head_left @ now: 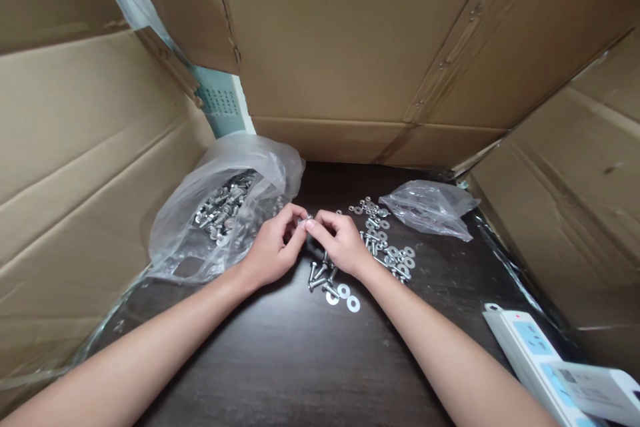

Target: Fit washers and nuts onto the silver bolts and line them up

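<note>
A small metal fastener [305, 219], too tiny to tell whether bolt, nut or washer, is pinched between the fingertips of both hands just to the right of the large plastic bag [225, 213], a little above the dark table [280, 360]. The left hand [273, 250] grips it with thumb and forefinger, its knuckles nearly touching the large plastic bag's lower right edge; the right hand [340, 243] meets it from the other side, fingers curled and closed on the same piece. The large plastic bag lies open and is full of silver bolts [223, 203]. Right of the bag, under and past the right hand, loose bolts and washers [387, 250] are scattered on the table. Farther right of the bag lies a small crumpled plastic bag [430, 208]. Cardboard walls [350, 47] rise behind and beside the large plastic bag, and a white power strip [545, 360] sits well away to its lower right.
</note>
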{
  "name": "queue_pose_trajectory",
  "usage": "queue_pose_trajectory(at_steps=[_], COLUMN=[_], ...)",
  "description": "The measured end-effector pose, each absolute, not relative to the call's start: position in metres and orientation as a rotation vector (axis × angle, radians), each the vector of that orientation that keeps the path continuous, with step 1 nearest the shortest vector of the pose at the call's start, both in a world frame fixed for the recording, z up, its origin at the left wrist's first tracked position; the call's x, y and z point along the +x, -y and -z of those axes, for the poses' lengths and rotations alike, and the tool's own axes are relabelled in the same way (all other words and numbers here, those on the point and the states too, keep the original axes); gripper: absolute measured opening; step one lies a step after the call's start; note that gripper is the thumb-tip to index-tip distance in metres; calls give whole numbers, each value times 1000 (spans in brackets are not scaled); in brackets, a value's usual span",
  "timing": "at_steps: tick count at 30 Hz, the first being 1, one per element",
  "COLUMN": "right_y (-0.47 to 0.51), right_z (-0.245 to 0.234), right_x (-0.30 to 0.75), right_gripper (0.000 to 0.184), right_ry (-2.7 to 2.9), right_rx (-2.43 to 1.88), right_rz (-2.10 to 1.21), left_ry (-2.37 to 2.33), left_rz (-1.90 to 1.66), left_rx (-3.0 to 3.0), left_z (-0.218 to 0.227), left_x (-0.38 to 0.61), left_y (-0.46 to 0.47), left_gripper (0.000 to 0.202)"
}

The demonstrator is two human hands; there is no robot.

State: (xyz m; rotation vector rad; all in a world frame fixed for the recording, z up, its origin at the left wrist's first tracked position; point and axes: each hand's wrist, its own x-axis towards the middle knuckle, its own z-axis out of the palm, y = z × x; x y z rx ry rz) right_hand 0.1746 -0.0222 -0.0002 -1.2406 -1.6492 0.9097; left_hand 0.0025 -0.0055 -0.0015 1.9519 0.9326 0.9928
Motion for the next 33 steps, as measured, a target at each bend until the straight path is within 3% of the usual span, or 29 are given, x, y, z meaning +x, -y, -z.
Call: queue_pose_trajectory(at_steps=[13,26,33], right_y=[20,17,15], right_z=[2,7,10], right_x=[174,179,177], right_gripper=[41,18,17], right_ry=[1656,1477,1457], right_rx=[-1255,-1220,-1207], right_rz=[-871,-947,-935], left_ry=[-940,-982,-963], left_rz=[-970,-997,-1010], left_rx=[2074,1869,1823], left_z=[4,0,0], left_x=[4,6,8], left_y=[5,5,4], left_gripper=[6,24,35])
